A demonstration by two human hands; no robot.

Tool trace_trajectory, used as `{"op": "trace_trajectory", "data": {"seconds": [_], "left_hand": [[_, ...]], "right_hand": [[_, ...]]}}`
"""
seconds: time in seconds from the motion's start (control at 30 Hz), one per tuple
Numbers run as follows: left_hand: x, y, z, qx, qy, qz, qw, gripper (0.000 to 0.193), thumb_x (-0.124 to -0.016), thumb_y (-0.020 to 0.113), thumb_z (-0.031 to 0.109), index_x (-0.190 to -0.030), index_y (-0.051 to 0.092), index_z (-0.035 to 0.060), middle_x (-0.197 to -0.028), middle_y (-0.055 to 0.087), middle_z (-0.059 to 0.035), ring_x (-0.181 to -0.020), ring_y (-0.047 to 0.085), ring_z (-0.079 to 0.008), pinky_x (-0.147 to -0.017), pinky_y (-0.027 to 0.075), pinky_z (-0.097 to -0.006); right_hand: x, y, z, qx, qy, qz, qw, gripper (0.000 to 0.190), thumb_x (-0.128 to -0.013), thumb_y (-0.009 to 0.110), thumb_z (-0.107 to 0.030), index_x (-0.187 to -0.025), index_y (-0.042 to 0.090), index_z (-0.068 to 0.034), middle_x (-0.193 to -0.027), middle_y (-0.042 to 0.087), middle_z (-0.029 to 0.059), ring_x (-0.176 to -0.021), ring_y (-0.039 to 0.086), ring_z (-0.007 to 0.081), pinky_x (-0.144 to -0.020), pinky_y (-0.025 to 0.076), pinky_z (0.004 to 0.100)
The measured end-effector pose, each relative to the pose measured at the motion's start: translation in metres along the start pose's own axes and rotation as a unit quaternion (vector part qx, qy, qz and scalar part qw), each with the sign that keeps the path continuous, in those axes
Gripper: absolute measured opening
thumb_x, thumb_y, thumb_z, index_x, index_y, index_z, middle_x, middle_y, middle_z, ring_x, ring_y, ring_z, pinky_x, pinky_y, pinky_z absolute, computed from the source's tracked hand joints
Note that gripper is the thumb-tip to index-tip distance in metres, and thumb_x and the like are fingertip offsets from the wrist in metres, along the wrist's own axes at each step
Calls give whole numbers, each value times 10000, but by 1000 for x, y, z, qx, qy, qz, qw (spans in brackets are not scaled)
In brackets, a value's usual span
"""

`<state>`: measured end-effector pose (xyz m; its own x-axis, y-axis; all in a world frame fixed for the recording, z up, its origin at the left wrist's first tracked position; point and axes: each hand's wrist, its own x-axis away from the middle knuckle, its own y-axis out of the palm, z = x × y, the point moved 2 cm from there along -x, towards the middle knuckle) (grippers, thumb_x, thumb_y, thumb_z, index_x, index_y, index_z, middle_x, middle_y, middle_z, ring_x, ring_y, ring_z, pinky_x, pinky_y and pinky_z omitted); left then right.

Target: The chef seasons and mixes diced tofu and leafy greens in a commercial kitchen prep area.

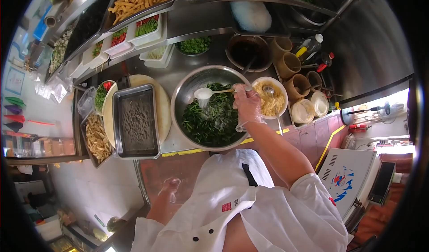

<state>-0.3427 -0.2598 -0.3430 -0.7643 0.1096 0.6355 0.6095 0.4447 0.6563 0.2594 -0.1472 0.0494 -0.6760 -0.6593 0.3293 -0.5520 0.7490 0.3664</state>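
Observation:
My right hand (pixel 247 104), in a clear plastic glove, grips a spoon (pixel 219 91) over a large steel mixing bowl (pixel 178 118). A heap of white powder (pixel 203 93) sits in the spoon, and some of it falls onto the chopped leafy greens (pixel 209 121) inside the bowl. Close to the right of that hand stands a white bowl of pale yellow paste (pixel 272 101) with spoons in it. My left hand (pixel 171 185), also gloved, hangs low beside my white jacket, away from the counter. Its fingers look curled, but they are too small and blurred to settle its grip.
Left of the bowl, a dark metal tray (pixel 135 121) overlaps a round cutting board (pixel 164 118). A pan of dark sauce (pixel 248 54) stands behind. Several brown cups (pixel 297 86) and bottles (pixel 310 47) crowd the right. A loaded shelf (pixel 197 30) runs across the back.

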Motion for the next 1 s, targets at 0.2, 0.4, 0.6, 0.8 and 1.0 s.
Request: {"op": "trace_trajectory", "data": {"seconds": [0.2, 0.4, 0.6, 0.8, 1.0], "left_hand": [[-22, 28, -9, -377, 263, 338, 821, 251, -929, 633, 376, -811, 527, 182, -656, 441, 8, -525, 412, -168, -483, 374, -333], [-8, 19, 9, -140, 5, 34, 990, 258, -956, 611, 296, -748, 549, 156, -654, 504, -17, -547, 476, -174, -526, 406, -326], [-26, 90, -28, -553, 165, 346, 740, 128, -908, 778, 162, -940, 672, 97, -727, 622, -32, -585, 602, -128, -477, 459, -294], [-60, 143, -63, -666, 213, 316, 641, 99, -923, 607, 80, -828, 634, 73, -686, 571, -64, -546, 540, -211, -486, 428, -346], [-86, 172, -102, -514, 147, 310, 786, 137, -941, 685, 187, -840, 643, 105, -658, 547, 5, -532, 546, -128, -444, 419, -280]], "right_hand": [[9, -16, -18, 14, -4, 45, 999, 159, -1012, 680, -214, -1009, 682, -54, -733, 564, -17, -538, 452, 63, -496, 388, 239], [12, -112, -53, 10, -18, 133, 991, 286, -1005, 697, -303, -854, 611, -75, -720, 588, 2, -549, 495, 94, -523, 405, 266], [36, -252, -138, 21, -144, 268, 952, 266, -987, 720, -297, -824, 632, -106, -694, 557, -35, -570, 464, 76, -533, 397, 260], [37, -371, -152, 483, -363, 282, 745, 148, -1014, 633, -162, -967, 701, -39, -790, 671, 120, -697, 640, 266, -645, 509, 378], [0, -458, -121, 514, -334, 147, 776, 147, -1000, 624, -109, -1076, 724, -31, -863, 687, 161, -827, 702, 317, -759, 556, 393]]}}
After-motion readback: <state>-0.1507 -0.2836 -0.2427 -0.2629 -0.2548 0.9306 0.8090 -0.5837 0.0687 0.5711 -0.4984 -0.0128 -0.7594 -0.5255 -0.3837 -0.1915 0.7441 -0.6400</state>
